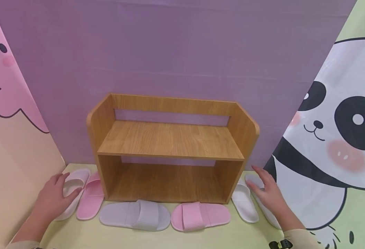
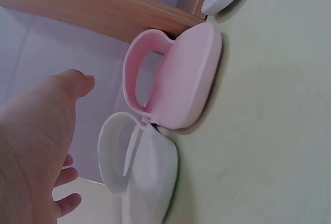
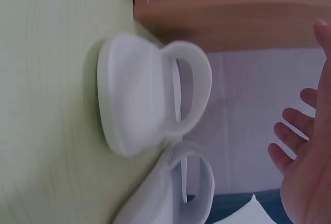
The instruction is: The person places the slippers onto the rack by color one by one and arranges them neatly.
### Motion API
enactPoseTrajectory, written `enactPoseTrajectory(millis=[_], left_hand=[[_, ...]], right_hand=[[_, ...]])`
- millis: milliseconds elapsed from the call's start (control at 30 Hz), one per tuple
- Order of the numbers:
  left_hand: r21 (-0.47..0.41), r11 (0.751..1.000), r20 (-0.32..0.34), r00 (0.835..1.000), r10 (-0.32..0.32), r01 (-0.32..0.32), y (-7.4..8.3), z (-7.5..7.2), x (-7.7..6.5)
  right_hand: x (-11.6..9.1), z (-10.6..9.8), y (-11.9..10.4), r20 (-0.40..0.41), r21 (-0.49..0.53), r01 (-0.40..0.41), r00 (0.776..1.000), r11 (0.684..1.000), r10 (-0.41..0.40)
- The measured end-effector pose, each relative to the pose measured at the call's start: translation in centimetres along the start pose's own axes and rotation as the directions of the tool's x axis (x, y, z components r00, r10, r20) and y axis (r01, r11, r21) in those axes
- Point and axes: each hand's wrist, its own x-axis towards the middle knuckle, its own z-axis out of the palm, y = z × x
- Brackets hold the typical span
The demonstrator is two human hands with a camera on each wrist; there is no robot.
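Note:
My left hand (image 1: pixel 52 200) is held over a white slipper (image 1: pixel 73 192) left of the shelf, fingers spread and holding nothing. A pink slipper (image 2: pixel 189 79) lies beside that white one, nearer the shelf's side. On the opposite side my right hand (image 1: pixel 272 196) hovers above a grey slipper (image 1: pixel 268 211), its thumb and fingers apart and nothing between them. Between that grey slipper and the shelf lies another white slipper (image 3: pixel 134 92). In the right wrist view the fingers (image 3: pixel 292 131) stand away from both slippers.
A two-tier wooden shelf (image 1: pixel 170 138) stands against the purple backdrop (image 1: pixel 182 45). Lying sideways along its front are a grey slipper (image 1: pixel 117 213) and a pink slipper (image 1: pixel 216 214). Printed panels flank both sides, a panda (image 1: pixel 350 121) on the right.

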Motion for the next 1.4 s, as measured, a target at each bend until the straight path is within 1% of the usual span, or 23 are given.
enactPoseTrajectory(millis=[100,167,300,400,467,567,700,867,933,1033,1200,1333,1400], left_hand=[[-0.008,1.0,-0.006,1.0,-0.015,0.015,-0.2,0.0,-0.5],[-0.008,0.999,0.007,0.999,-0.033,0.033,-0.3,0.1,-0.8],[0.001,0.998,0.035,0.997,-0.071,0.071,-0.7,0.4,-1.3],[0.018,0.996,0.034,0.996,-0.085,0.084,-1.0,0.8,-1.8],[0.032,0.995,0.033,0.995,-0.092,0.091,-1.2,1.1,-2.1],[0.037,0.992,0.067,0.99,-0.123,0.121,-1.4,1.4,-2.6],[0.042,0.986,0.108,0.981,-0.163,0.159,-1.6,1.9,-3.2],[0.059,0.985,0.082,0.983,-0.167,0.162,-1.7,2.4,-3.6],[0.063,0.983,0.082,0.981,-0.175,0.171,-1.7,2.4,-3.7],[0.073,0.978,0.1,0.974,-0.203,0.196,-1.8,2.4,-3.9],[0.085,0.972,0.143,0.963,-0.23,0.22,-2.0,2.3,-4.2],[0.091,0.972,0.17,0.959,-0.228,0.215,-2.2,2.2,-4.2],[0.093,0.974,0.169,0.96,-0.222,0.209,-2.2,2.1,-4.4]], right_hand=[[0.0,0.7,-0.7,0.01,0.033,-0.038,0.999,0.999,0.037],[0.0,1.2,-1.2,0.007,0.06,-0.046,0.999,0.997,0.046],[-0.1,1.9,-2.2,-0.042,0.136,-0.019,0.999,0.991,0.025],[-0.1,2.4,-2.9,-0.091,0.204,0.017,0.996,0.979,0.002],[-0.1,2.7,-3.4,-0.115,0.224,0.033,0.993,0.974,-0.007],[-0.2,3.3,-3.8,-0.144,0.237,0.034,0.99,0.971,0.0],[-0.4,4.0,-4.4,-0.162,0.269,0.023,0.987,0.963,0.022],[-0.5,4.8,-5.1,-0.18,0.309,0.015,0.983,0.951,0.044],[-0.5,5.1,-5.4,-0.191,0.317,0.02,0.981,0.948,0.043],[-0.3,5.5,-6.1,-0.203,0.32,0.029,0.978,0.947,0.039],[-0.3,5.1,-8.3,-0.232,0.333,0.036,0.972,0.942,0.045],[-0.3,4.7,-9.9,-0.229,0.354,0.001,0.97,0.935,0.086],[-0.3,4.8,-10.1,-0.227,0.362,-0.011,0.969,0.932,0.1]])
